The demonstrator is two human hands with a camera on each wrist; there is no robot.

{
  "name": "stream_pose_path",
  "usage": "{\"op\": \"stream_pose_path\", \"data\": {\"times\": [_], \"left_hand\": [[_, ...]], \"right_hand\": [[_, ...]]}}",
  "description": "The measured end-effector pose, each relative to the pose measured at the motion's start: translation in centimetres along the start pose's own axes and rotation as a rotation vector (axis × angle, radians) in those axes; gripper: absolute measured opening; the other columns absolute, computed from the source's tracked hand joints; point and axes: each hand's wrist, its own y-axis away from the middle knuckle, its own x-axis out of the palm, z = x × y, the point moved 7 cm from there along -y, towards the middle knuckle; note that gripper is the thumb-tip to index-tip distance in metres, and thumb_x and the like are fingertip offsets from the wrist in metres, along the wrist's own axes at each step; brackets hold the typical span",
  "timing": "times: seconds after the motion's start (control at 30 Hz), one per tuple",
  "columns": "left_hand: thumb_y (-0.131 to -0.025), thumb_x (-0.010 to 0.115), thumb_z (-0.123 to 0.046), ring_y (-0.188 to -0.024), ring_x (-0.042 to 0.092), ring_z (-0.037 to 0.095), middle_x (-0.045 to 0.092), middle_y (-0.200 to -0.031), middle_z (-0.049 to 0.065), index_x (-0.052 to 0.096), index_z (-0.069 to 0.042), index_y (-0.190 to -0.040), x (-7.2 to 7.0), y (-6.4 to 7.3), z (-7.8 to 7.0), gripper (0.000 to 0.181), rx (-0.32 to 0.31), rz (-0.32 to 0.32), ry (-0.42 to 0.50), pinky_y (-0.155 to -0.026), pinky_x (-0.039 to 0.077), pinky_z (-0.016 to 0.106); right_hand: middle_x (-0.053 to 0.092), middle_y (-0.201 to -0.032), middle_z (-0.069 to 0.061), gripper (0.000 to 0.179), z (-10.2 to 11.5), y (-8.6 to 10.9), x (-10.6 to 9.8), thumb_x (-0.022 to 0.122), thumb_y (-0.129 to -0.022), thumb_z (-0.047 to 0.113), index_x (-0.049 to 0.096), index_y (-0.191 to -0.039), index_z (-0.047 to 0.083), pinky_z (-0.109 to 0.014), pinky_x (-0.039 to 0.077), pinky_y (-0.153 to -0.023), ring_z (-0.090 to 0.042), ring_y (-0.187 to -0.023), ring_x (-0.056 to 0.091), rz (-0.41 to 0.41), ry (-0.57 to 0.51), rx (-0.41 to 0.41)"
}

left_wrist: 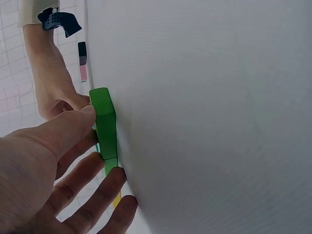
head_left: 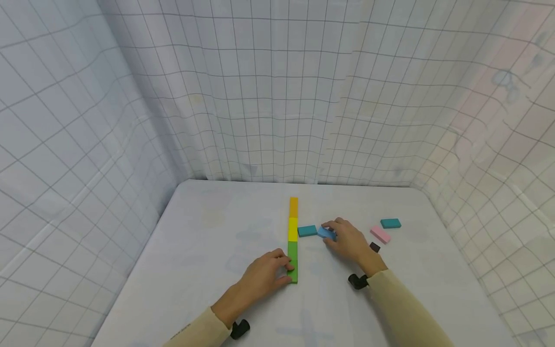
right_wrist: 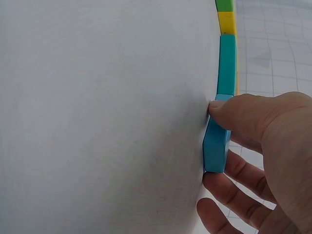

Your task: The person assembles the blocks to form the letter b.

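Note:
My left hand (head_left: 263, 273) holds the nearest green block (left_wrist: 106, 129) between thumb and fingers. That block lies flat at the near end of a straight row, with another green block (head_left: 292, 249), a yellow block (head_left: 293, 229) and an orange block (head_left: 294, 207) beyond it. My right hand (head_left: 349, 241) pinches a light blue block (right_wrist: 215, 146), thumb on its near side. A teal block (head_left: 307, 231) lies crosswise between the yellow block and the light blue one. In the right wrist view the light blue block meets the teal one end to end, at a slight angle.
Right of my right hand lie a pink block (head_left: 380, 234) and a second teal block (head_left: 391, 223). A small dark object (head_left: 375, 247) sits close to the right wrist. White gridded curtains (head_left: 269, 96) enclose the white table (head_left: 208, 241) at the back and sides.

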Motion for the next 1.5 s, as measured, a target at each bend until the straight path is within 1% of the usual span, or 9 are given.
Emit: {"op": "stream_pose_path", "data": {"times": [0.5,0.7,0.8,0.93,1.07,1.17,1.27,1.37,1.5], "left_hand": [[-0.096,0.099,-0.022,-0.115,0.080,0.020,0.077,-0.120,-0.003,0.090,-0.016,-0.119,0.1,-0.1,0.1,0.026,0.002,0.003,0.008,-0.101,0.070,0.038],[-0.097,0.099,-0.023,-0.115,0.080,0.020,0.077,-0.121,-0.003,0.090,-0.017,-0.119,0.2,-0.2,0.1,0.025,0.002,0.011,0.009,-0.101,0.070,0.038],[-0.097,0.099,-0.024,-0.116,0.080,0.020,0.077,-0.121,-0.003,0.090,-0.017,-0.119,0.2,-0.2,0.2,0.025,0.001,0.013,0.006,-0.101,0.070,0.038],[-0.097,0.098,-0.024,-0.115,0.079,0.020,0.077,-0.122,-0.003,0.089,-0.017,-0.120,0.3,-0.2,0.3,0.025,0.000,0.014,0.000,-0.101,0.069,0.038],[-0.098,0.098,-0.023,-0.115,0.079,0.020,0.077,-0.122,-0.002,0.089,-0.016,-0.120,0.2,-0.2,0.3,0.026,0.005,0.007,0.000,-0.101,0.069,0.038],[-0.098,0.098,-0.023,-0.115,0.079,0.020,0.077,-0.122,-0.002,0.089,-0.016,-0.121,0.1,-0.1,0.2,0.026,0.006,0.006,0.005,-0.101,0.069,0.038],[-0.098,0.098,-0.022,-0.115,0.079,0.020,0.077,-0.121,-0.002,0.089,-0.016,-0.120,0.2,-0.1,0.2,0.025,0.006,0.010,0.013,-0.101,0.070,0.038],[-0.098,0.098,-0.022,-0.115,0.079,0.020,0.077,-0.122,-0.002,0.089,-0.016,-0.120,0.2,0.0,0.2,0.025,0.008,0.013,0.016,-0.100,0.070,0.038],[-0.098,0.098,-0.023,-0.115,0.079,0.020,0.077,-0.122,-0.002,0.089,-0.017,-0.120,0.2,0.0,0.1,0.025,0.005,0.018,0.010,-0.101,0.070,0.038]], "right_hand": [[0.074,-0.132,-0.008,0.049,-0.4,0.1,0.0,0.089,-0.106,0.028,0.077,-0.151,0.015,-0.049,0.069,-0.103,-0.026,-0.120,0.072,0.024,0.019,0.009],[0.075,-0.130,-0.009,0.049,-0.6,0.6,-0.4,0.090,-0.104,0.027,0.077,-0.150,0.013,-0.050,0.068,-0.098,-0.025,-0.116,0.073,0.004,0.015,-0.019],[0.076,-0.133,-0.011,0.051,-0.7,0.9,-0.7,0.091,-0.104,0.030,0.077,-0.150,0.013,-0.051,0.067,-0.097,-0.026,-0.115,0.073,-0.006,0.030,-0.038],[0.075,-0.142,-0.014,0.057,-1.2,1.9,-1.6,0.092,-0.102,0.036,0.076,-0.152,0.014,-0.058,0.067,-0.104,-0.033,-0.125,0.073,-0.026,0.038,-0.040],[0.073,-0.146,-0.016,0.060,-2.4,3.2,-2.7,0.094,-0.100,0.037,0.077,-0.152,0.013,-0.063,0.065,-0.111,-0.040,-0.134,0.070,-0.058,0.025,-0.039],[0.074,-0.142,-0.015,0.060,-3.6,4.2,-3.4,0.096,-0.098,0.039,0.078,-0.149,0.013,-0.063,0.065,-0.109,-0.040,-0.131,0.071,-0.091,0.050,-0.057],[0.076,-0.135,-0.015,0.060,-4.5,5.3,-4.0,0.099,-0.095,0.040,0.081,-0.145,0.012,-0.062,0.066,-0.104,-0.038,-0.121,0.073,-0.120,0.072,-0.089],[0.075,-0.130,-0.015,0.061,-5.5,6.5,-4.3,0.101,-0.092,0.040,0.082,-0.143,0.011,-0.062,0.066,-0.099,-0.035,-0.114,0.073,-0.127,0.071,-0.103],[0.072,-0.132,-0.016,0.063,-6.6,7.6,-4.5,0.103,-0.090,0.042,0.082,-0.142,0.012,-0.064,0.067,-0.098,-0.037,-0.115,0.071,-0.112,0.044,-0.064]]}}
